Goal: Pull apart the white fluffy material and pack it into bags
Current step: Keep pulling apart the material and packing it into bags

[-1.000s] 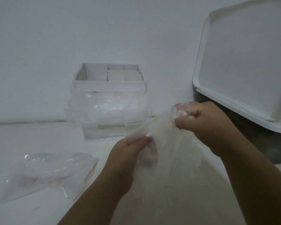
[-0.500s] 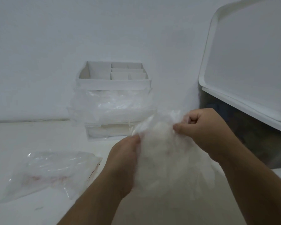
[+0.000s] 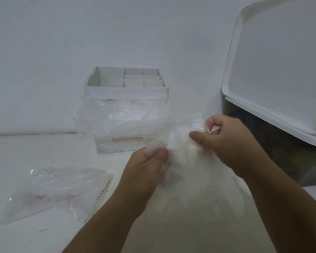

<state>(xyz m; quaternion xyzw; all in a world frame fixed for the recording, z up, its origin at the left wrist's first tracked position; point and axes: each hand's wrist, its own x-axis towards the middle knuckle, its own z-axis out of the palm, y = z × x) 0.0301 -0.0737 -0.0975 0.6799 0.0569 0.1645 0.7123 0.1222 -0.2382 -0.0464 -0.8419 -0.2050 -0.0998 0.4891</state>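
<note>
Just in front of the white compartmented plastic organiser, the left hand and right hand pinch, fingers curled, a thin clear plastic bag seemingly holding the white fluffy fibre clump.

white lid: cut by right edge | flat bags: red print unreadable

At frame centre, the left grip and right grip each pinch the top edge of a clear bag holding white fluffy material. Flat empty bags lie at lower left on the bench. A white drawer organiser stands behind them.
</note>
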